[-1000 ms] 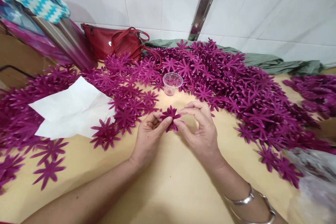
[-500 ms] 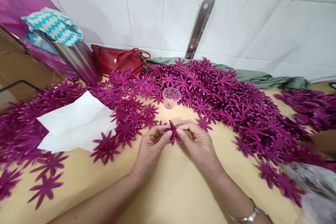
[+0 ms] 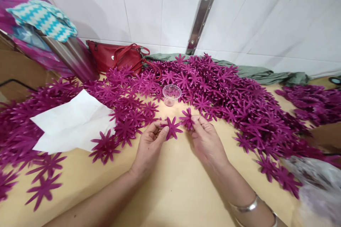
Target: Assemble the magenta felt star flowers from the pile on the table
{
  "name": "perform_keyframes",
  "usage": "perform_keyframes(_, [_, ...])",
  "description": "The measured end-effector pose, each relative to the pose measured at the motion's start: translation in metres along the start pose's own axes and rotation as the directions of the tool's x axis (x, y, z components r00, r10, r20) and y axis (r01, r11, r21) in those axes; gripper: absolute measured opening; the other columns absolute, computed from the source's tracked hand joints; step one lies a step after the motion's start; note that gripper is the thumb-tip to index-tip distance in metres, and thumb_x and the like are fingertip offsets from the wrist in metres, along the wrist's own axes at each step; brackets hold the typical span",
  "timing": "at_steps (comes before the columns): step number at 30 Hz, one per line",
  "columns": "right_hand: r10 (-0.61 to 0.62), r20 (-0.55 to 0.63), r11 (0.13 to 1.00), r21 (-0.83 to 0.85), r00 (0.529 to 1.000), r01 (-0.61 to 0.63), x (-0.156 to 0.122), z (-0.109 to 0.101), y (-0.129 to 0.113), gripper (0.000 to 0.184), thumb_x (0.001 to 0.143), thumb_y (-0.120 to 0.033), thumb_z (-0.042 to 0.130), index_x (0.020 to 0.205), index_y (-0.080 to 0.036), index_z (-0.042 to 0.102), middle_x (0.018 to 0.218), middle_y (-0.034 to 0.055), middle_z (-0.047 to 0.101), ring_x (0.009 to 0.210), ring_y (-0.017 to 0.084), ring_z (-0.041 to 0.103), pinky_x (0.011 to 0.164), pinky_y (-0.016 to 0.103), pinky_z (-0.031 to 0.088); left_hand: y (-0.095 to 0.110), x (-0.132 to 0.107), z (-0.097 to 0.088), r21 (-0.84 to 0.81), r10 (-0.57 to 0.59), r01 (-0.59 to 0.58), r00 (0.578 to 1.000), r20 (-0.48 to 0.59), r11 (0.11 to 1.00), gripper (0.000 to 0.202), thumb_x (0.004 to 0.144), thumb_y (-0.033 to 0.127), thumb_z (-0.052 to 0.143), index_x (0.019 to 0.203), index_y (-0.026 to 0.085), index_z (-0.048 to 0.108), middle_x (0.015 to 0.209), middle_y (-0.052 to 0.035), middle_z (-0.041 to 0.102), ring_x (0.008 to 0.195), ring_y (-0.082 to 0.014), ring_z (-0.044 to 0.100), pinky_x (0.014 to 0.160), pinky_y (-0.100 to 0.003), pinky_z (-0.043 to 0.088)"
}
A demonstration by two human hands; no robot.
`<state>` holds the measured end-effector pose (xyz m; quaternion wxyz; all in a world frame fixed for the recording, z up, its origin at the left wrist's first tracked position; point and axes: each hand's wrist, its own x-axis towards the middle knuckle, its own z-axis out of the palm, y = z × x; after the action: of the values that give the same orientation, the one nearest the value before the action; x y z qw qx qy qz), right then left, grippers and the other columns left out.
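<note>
Between the thumb and fingers of my left hand (image 3: 150,142) is a flat magenta flower cutout (image 3: 173,128) with long narrow petals, facing up. My right hand (image 3: 207,140) pinches a second magenta flower piece (image 3: 186,117), whose petals look folded or layered. The two pieces are a small gap apart, just above the table. Beyond them stands a small clear plastic cup (image 3: 172,95); its contents are hard to make out. A large heap of similar flower pieces (image 3: 213,81) curves around behind both hands.
White paper (image 3: 74,122) lies over flower pieces at the left. A red purse (image 3: 114,58) and a metal canister (image 3: 71,56) topped by a patterned cloth (image 3: 44,19) stand near the tiled wall. A clear plastic bag (image 3: 317,184) sits at the right edge of the table (image 3: 170,191).
My hands were together at a single bunched flower; now they are apart, each with a flower piece. The right hand has moved slightly up and right. The view has shifted a little.
</note>
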<state>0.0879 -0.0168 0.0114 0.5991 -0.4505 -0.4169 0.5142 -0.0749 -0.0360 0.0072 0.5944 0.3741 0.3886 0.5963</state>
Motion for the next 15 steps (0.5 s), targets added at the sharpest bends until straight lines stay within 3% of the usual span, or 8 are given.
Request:
perform_keyframes(5, [0.076,0.005,0.978,0.196,0.997,-0.075,0.006,-0.004,-0.003,0.029,0.084,-0.048,0.082,0.098,-0.025,0.070,0.092,0.0023,0.079,0.088,0.020,0.076,0.089,0.037,0.059,0.001,-0.002,-0.002,-0.018,-0.022,0.022,1.000,-0.013,1.000,0.034,0.096,0.037,0.072,0.127,0.031,0.060,0.101,0.0016,0.061,0.093,-0.0121,0.064,0.088,-0.027,0.058])
perform_keyframes(9, [0.174,0.027,0.932,0.320,0.984,-0.173,0.007,-0.002,-0.008,0.046,0.086,-0.068,0.073,0.096,-0.024,0.073,0.099,0.0060,0.082,0.090,0.022,0.078,0.087,0.038,0.062,-0.001,-0.002,-0.003,0.023,0.001,-0.001,1.000,-0.004,1.000,0.026,0.098,0.038,0.069,0.122,0.027,0.066,0.113,-0.0015,0.061,0.101,-0.0135,0.065,0.096,-0.031,0.059])
perform_keyframes(11, [0.167,0.014,0.946,0.278,0.986,-0.165,0.006,-0.001,-0.010,0.045,0.084,-0.066,0.077,0.098,-0.023,0.075,0.098,0.0051,0.082,0.087,0.020,0.077,0.085,0.036,0.061,-0.001,-0.002,-0.003,0.066,0.011,-0.011,1.000,0.003,0.998,0.025,0.098,0.039,0.069,0.118,0.024,0.070,0.117,-0.0040,0.063,0.104,-0.0150,0.066,0.100,-0.032,0.059])
perform_keyframes(15, [0.066,0.012,0.995,0.079,0.998,-0.067,0.002,0.001,-0.015,0.027,0.080,-0.043,0.088,0.092,-0.022,0.076,0.081,0.0002,0.079,0.077,0.015,0.072,0.087,0.031,0.057,0.003,-0.005,0.001,0.156,0.046,-0.047,0.999,0.007,0.987,0.029,0.095,0.042,0.072,0.115,0.021,0.074,0.122,-0.0077,0.064,0.111,-0.0188,0.067,0.102,-0.033,0.059])
